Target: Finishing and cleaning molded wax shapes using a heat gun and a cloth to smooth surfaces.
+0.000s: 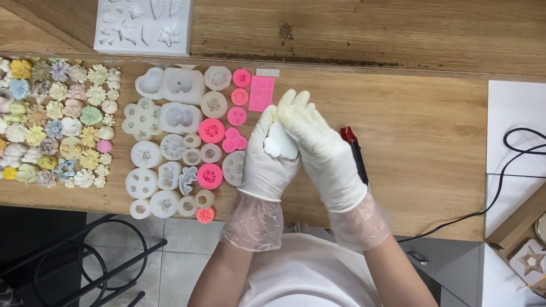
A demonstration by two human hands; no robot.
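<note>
Cupping a white mould (281,142) in your gloved left hand (267,163), fingers curled round it above the wooden table (420,147). Your right hand (320,154) presses down over it, fingers closed on the mould to steady it, with the other moulds (180,139) laid out just beside.

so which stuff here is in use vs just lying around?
In use:
left hand
right hand
white mould, held between both hands

Lying about:
small moulds
finished pastel flowers
large white moulds
red-tipped tool
black cable
</note>
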